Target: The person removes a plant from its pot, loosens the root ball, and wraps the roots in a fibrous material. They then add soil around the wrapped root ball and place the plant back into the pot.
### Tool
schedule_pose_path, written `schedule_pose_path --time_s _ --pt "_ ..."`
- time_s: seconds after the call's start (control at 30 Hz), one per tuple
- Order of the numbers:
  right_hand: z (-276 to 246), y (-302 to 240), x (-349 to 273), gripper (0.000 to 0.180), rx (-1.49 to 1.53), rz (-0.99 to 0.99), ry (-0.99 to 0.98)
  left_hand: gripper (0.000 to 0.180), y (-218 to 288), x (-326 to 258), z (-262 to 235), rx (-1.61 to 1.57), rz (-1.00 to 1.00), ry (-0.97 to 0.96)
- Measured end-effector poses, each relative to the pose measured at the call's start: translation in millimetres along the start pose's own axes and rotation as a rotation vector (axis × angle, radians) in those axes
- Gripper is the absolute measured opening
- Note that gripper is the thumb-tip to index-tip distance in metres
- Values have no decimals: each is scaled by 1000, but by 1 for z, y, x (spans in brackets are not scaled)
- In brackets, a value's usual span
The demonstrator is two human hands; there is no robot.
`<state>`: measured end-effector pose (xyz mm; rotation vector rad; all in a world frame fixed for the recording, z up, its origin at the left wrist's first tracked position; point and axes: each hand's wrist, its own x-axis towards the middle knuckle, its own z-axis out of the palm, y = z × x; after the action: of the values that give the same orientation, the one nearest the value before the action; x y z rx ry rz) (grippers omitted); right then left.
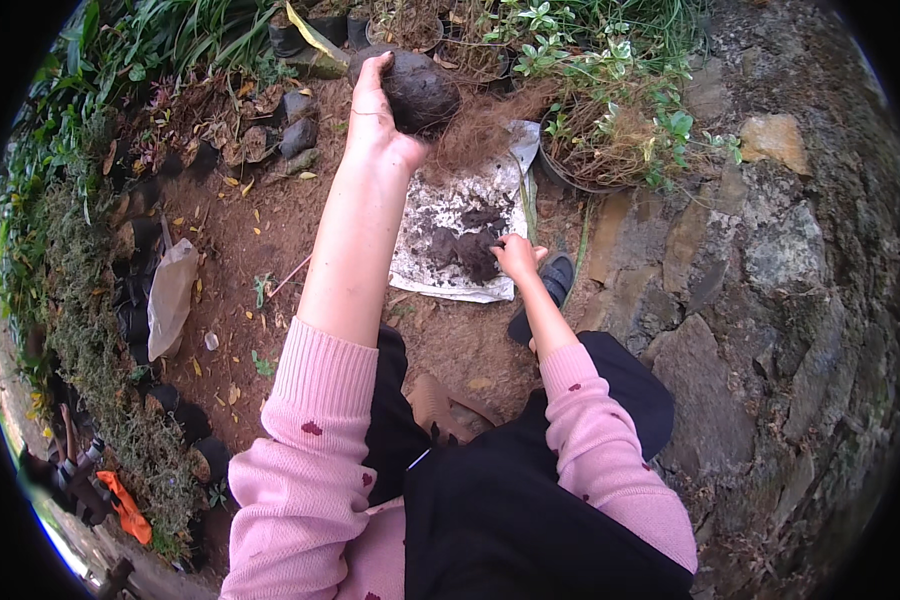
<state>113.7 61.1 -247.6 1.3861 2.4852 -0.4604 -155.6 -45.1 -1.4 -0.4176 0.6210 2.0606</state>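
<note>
My left hand (378, 125) is raised at the upper middle, gripping a dark, rounded root ball (422, 92). Its thumb lies along the near side, while the other fingers are hidden behind. Brown, hair-like roots (482, 132) trail from the ball to the right. Lower down, my right hand (515, 258) is closed, its fingertips in a heap of dark, crumbly soil (465, 252). That soil lies on a white sheet, perhaps a flattened sack (420, 276), spread on the ground.
A round pot (580, 182) of leafy plants stands right of the sheet. Beyond it rises a rough stone wall (750, 390). Several dark plant bags (192, 420) line the bed at left, near a pale plastic bag (174, 298). My shoe (557, 280) is beside the sheet.
</note>
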Motion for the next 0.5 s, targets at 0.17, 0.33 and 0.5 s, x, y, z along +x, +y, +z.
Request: schedule_pose_path --time_s 0.17,0.33,0.5 --pt "-10 12 1 32 140 33 -42 38 0 -8 6 41 -6 49" --pt "-30 4 3 32 197 -15 80 41 5 -7 3 13 31 7" --pt "-43 2 13 31 253 -31 176 43 4 0 2 3 32 -2"
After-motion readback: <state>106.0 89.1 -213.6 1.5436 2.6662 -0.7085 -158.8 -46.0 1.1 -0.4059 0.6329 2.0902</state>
